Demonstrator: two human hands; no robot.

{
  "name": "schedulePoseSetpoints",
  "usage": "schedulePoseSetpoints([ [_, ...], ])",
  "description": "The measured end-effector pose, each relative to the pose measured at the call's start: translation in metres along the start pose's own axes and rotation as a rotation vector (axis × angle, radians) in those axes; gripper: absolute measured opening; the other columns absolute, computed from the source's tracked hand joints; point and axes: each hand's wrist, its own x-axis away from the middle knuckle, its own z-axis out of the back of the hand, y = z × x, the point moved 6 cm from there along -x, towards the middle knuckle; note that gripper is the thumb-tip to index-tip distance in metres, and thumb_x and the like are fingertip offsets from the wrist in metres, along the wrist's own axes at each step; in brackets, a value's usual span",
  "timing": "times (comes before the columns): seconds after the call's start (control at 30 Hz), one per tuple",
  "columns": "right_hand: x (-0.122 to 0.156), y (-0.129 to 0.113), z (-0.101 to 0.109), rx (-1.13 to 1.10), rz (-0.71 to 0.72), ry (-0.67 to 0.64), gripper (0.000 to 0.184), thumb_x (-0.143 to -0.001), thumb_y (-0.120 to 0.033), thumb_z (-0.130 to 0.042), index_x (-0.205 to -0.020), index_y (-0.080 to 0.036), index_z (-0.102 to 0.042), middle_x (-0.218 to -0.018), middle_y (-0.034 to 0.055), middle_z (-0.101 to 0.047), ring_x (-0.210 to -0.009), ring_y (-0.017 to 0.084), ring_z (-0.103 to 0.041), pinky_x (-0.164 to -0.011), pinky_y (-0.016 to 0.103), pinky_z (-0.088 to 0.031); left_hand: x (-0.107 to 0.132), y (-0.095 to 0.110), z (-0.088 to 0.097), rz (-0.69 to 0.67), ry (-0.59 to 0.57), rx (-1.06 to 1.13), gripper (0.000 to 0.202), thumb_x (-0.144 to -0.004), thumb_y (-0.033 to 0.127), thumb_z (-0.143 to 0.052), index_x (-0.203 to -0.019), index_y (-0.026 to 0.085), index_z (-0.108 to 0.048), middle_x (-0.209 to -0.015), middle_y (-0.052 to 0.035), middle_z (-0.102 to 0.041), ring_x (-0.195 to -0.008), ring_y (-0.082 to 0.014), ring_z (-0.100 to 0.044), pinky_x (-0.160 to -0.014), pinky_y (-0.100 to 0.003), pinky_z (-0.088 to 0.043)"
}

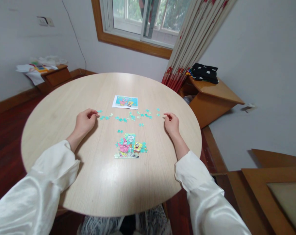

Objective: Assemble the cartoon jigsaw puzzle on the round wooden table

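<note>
My left hand (86, 120) rests on the table with its fingers curled and the thumb near the index finger. A teal puzzle piece (99, 111) lies right at its fingertips; whether they grip it I cannot make out. On the other side my right hand (172, 124) is also curled, its fingertips pointing at a few loose pieces (158, 114). Anything inside that pinch is hidden. Between and below the hands lies a partly joined jigsaw puzzle (130, 147) with a pink, a pale and a yellow cartoon figure. Several loose pieces (132, 117) form a band above it.
A printed reference picture (125, 102) lies beyond the pieces on the round wooden table (101, 186). Two joined pieces (120, 131) sit just above the puzzle. Wooden stools with papers (37, 68) and a black cloth (205, 73) stand past the table, near a curtain (187, 42).
</note>
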Motion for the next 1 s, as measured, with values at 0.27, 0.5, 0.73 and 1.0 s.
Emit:
schedulePoseSetpoints([
  [0.27,-0.001,0.0,0.001,0.007,-0.015,0.01,0.023,-0.073,-0.012,-0.047,-0.081,-0.016,-0.067,-0.077,0.0041,-0.063,-0.071,0.017,-0.055,-0.077,0.036,-0.046,-0.001,-0.001,0.0,0.024,-0.004,0.013,0.016,-0.065,0.015,-0.048,-0.075,0.02,-0.061,-0.074,-0.004,-0.07,-0.079,-0.0193,-0.068,-0.078,-0.031,-0.051],
  [0.5,-0.002,0.0,-0.002,-0.003,-0.002,-0.025,0.022,-0.073,-0.013,-0.047,-0.08,-0.017,-0.067,-0.078,0.0041,-0.064,-0.071,0.017,-0.054,-0.078,0.037,-0.046,0.0,-0.006,0.0,0.024,-0.016,0.056,0.021,-0.065,0.011,-0.045,-0.076,0.021,-0.06,-0.071,-0.0026,-0.07,-0.08,-0.0191,-0.068,-0.086,-0.033,-0.05],
  [0.73,0.003,-0.012,-0.006,0.044,0.072,-0.042,0.023,-0.073,-0.014,-0.045,-0.08,-0.018,-0.067,-0.08,0.006,-0.064,-0.075,0.019,-0.056,-0.079,0.039,-0.047,0.006,-0.006,-0.002,0.047,-0.023,0.064,0.02,-0.064,0.011,-0.046,-0.073,0.021,-0.06,-0.067,-0.0018,-0.068,-0.08,-0.0205,-0.068,-0.084,-0.034,-0.05],
  [1.0,0.042,-0.06,-0.048,-0.012,0.215,-0.3,0.026,-0.078,-0.015,-0.047,-0.083,-0.02,-0.073,-0.082,0.0057,-0.064,-0.076,0.019,-0.058,-0.077,0.036,-0.05,0.025,0.009,-0.007,-0.078,-0.081,0.017,0.012,-0.073,0.023,-0.056,-0.079,0.018,-0.065,-0.074,-0.0043,-0.067,-0.068,-0.0183,-0.06,-0.07,-0.032,-0.048],
])
